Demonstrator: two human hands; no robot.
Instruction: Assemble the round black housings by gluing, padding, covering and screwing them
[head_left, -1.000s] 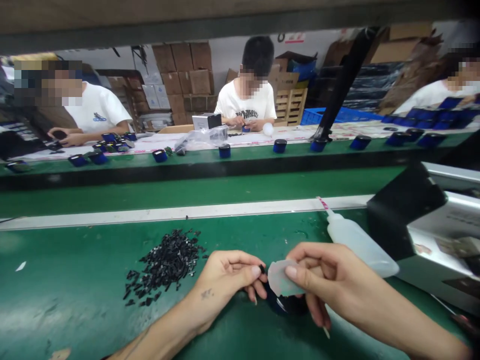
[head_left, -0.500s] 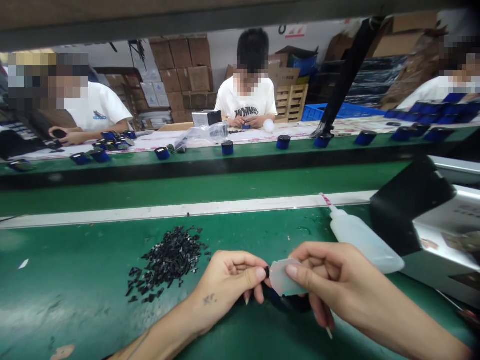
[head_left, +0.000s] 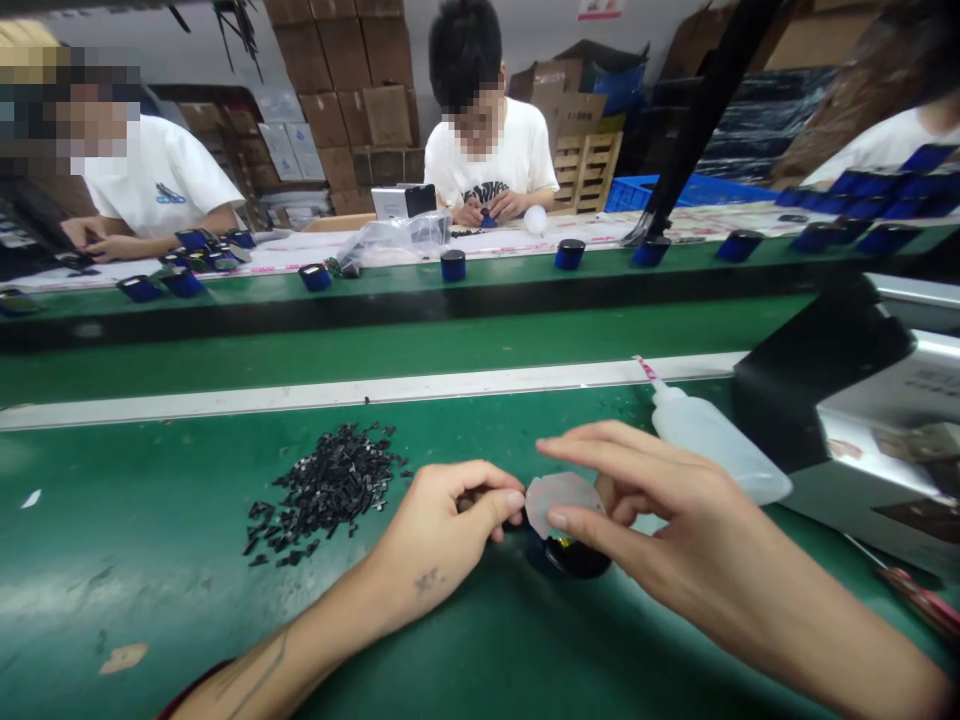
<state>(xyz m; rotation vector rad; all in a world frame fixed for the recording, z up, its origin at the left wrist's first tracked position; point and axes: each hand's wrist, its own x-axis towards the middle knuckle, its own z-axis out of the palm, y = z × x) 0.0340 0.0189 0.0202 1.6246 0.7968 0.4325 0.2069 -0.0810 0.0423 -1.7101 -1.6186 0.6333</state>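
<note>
My left hand (head_left: 448, 530) is pinched shut on a tiny black part that barely shows at its fingertips. My right hand (head_left: 645, 510) holds a pale translucent piece (head_left: 559, 498) between thumb and fingers, with its index finger stretched out above. The two hands meet over a dark round blue-black cap (head_left: 574, 555) standing on the green mat (head_left: 150, 600). A heap of small black parts (head_left: 322, 490) lies just left of my left hand.
A white squeeze bottle (head_left: 709, 435) lies on its side behind my right hand, beside a black-and-silver box (head_left: 847, 380) at the right. Beyond a white strip, several blue caps (head_left: 452, 265) stand along a conveyor where other people work.
The view has tilted down and both hands have dropped closer to the dark cap. My right index finger has lifted off the pale piece and stretched out.
</note>
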